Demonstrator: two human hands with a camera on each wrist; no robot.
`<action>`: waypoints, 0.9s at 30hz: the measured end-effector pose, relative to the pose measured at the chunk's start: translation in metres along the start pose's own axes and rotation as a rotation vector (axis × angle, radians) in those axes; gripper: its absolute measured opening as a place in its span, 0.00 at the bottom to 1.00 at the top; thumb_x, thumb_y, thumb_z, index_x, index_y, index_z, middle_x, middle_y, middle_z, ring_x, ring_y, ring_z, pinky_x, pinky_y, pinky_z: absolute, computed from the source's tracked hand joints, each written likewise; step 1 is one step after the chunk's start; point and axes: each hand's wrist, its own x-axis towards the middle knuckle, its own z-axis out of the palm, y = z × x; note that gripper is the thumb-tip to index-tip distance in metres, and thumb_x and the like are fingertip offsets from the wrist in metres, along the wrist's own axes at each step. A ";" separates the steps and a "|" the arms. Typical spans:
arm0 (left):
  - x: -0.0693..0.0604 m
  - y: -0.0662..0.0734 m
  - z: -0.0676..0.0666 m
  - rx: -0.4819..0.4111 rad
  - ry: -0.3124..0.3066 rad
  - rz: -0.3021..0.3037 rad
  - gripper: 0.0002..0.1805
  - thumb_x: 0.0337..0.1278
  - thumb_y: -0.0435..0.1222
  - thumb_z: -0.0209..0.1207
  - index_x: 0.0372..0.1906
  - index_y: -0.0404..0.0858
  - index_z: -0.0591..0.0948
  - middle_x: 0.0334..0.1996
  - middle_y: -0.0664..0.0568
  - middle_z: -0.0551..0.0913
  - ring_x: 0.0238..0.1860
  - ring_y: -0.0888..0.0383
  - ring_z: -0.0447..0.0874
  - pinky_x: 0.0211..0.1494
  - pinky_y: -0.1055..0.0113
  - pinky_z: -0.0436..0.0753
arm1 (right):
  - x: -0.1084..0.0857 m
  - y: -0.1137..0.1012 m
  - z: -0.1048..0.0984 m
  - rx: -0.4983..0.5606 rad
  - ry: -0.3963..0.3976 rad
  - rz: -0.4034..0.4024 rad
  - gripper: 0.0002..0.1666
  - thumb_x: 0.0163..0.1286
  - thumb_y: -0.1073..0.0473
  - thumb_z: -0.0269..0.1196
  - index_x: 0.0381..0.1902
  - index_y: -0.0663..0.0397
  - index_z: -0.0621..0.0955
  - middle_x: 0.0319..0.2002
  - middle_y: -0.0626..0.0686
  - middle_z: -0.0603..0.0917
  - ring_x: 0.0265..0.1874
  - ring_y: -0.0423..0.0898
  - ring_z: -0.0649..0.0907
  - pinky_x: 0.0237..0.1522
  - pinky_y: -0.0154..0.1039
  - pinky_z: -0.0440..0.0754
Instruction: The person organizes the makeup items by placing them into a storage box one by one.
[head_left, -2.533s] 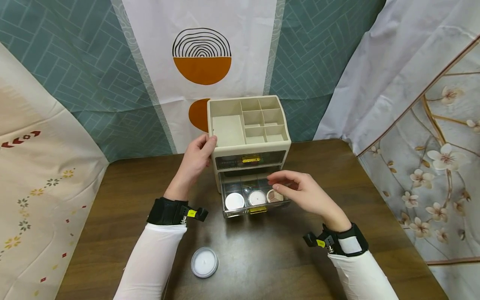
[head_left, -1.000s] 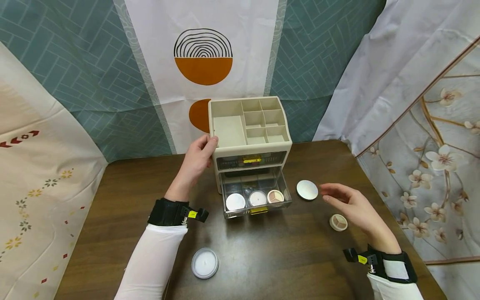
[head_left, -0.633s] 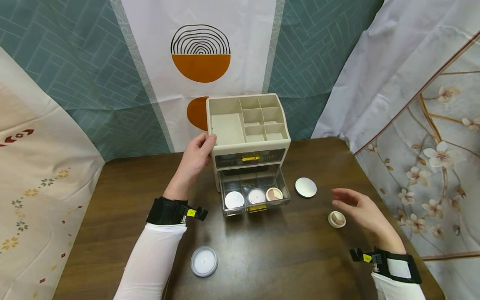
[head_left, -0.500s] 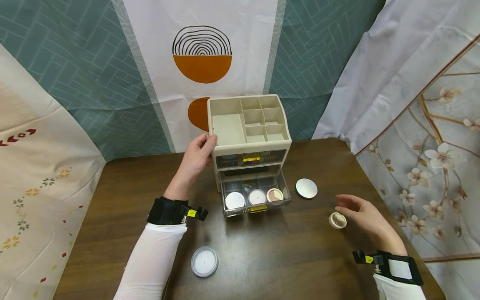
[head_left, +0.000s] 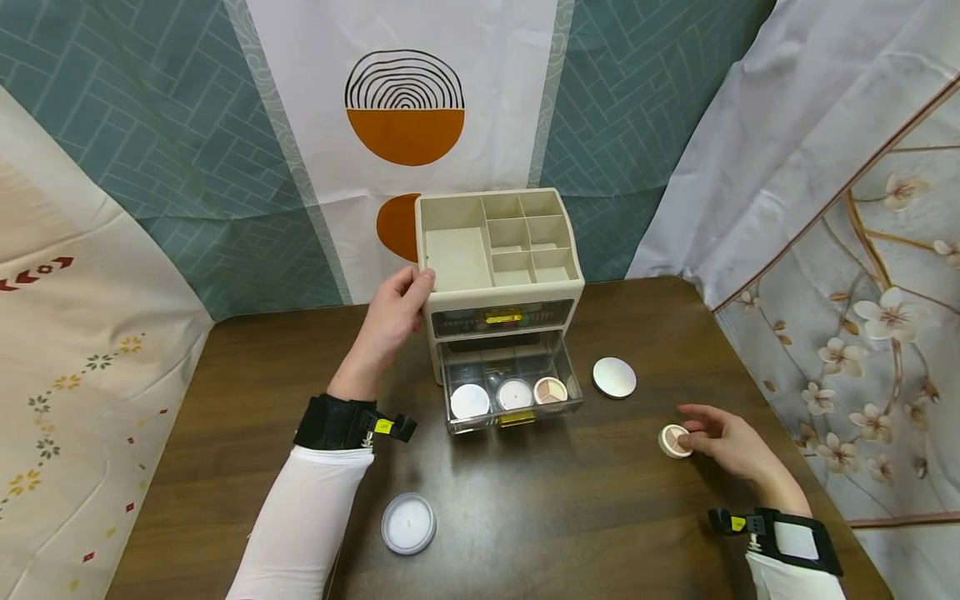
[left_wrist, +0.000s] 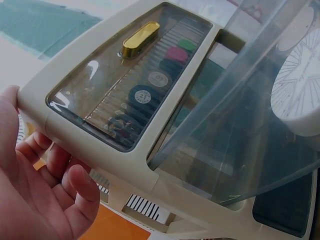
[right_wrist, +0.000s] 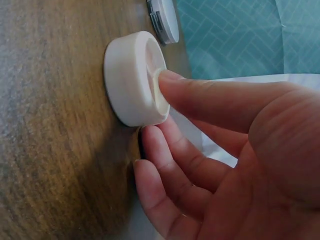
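Note:
A cream desktop organizer (head_left: pixel 504 290) stands at the back, its lower clear drawer (head_left: pixel 468 427) pulled out. My left hand (head_left: pixel 392 312) grips the organizer's upper left corner, thumb on the top edge and fingers at its side. Inside the drawer's front row lie a white round container (head_left: pixel 470 402), another white round container (head_left: pixel 515 394) and a round three-shade concealer pot (head_left: pixel 551 390). My right hand (head_left: pixel 731 446) pinches a second concealer pot (head_left: pixel 673 442) on the table; in the right wrist view the thumb lies over its top rim, fingertips at its side.
A round silver-white compact (head_left: pixel 614 377) lies right of the drawer. Nearer me, left of centre, is a round clear-rimmed white container (head_left: pixel 408 523). The upper drawer (left_wrist: pixel 135 80) is closed, with spools visible inside. Curtains hang behind the wooden table (head_left: pixel 570 517).
My right hand left the drawer, where the concealer pot now shows uncovered, and moved right and nearer me. Its thumb has come down onto the second pot. The left hand stays put.

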 end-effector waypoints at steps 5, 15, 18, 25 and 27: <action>0.000 0.000 0.001 0.011 -0.002 -0.001 0.20 0.83 0.52 0.54 0.37 0.39 0.73 0.39 0.44 0.72 0.33 0.50 0.70 0.34 0.61 0.73 | -0.004 -0.001 0.004 -0.015 -0.008 -0.005 0.36 0.74 0.51 0.72 0.69 0.70 0.76 0.52 0.63 0.86 0.45 0.48 0.85 0.41 0.36 0.82; 0.000 0.000 0.000 0.026 0.005 0.001 0.20 0.83 0.51 0.54 0.37 0.39 0.73 0.39 0.45 0.73 0.33 0.51 0.71 0.34 0.59 0.75 | -0.001 -0.002 0.011 -0.147 -0.025 -0.086 0.45 0.57 0.51 0.84 0.66 0.68 0.79 0.50 0.59 0.85 0.42 0.49 0.84 0.42 0.44 0.80; 0.001 -0.001 0.000 0.026 0.006 0.001 0.20 0.83 0.51 0.54 0.37 0.39 0.73 0.39 0.45 0.73 0.33 0.51 0.71 0.34 0.59 0.75 | 0.000 -0.001 0.012 -0.186 -0.012 -0.076 0.42 0.56 0.51 0.85 0.63 0.66 0.81 0.48 0.58 0.85 0.41 0.49 0.83 0.42 0.47 0.79; 0.000 0.000 0.000 0.033 0.009 -0.005 0.20 0.83 0.52 0.53 0.37 0.40 0.74 0.39 0.45 0.73 0.32 0.51 0.70 0.34 0.61 0.74 | 0.000 0.000 0.015 -0.204 0.010 -0.058 0.38 0.57 0.51 0.84 0.60 0.64 0.82 0.45 0.56 0.85 0.39 0.49 0.82 0.40 0.47 0.77; 0.000 0.000 0.000 0.034 0.010 -0.005 0.20 0.83 0.52 0.53 0.37 0.40 0.73 0.40 0.45 0.73 0.33 0.51 0.70 0.33 0.63 0.74 | 0.000 -0.001 0.016 -0.209 0.016 -0.063 0.38 0.57 0.51 0.84 0.60 0.64 0.83 0.46 0.57 0.85 0.40 0.49 0.83 0.41 0.47 0.77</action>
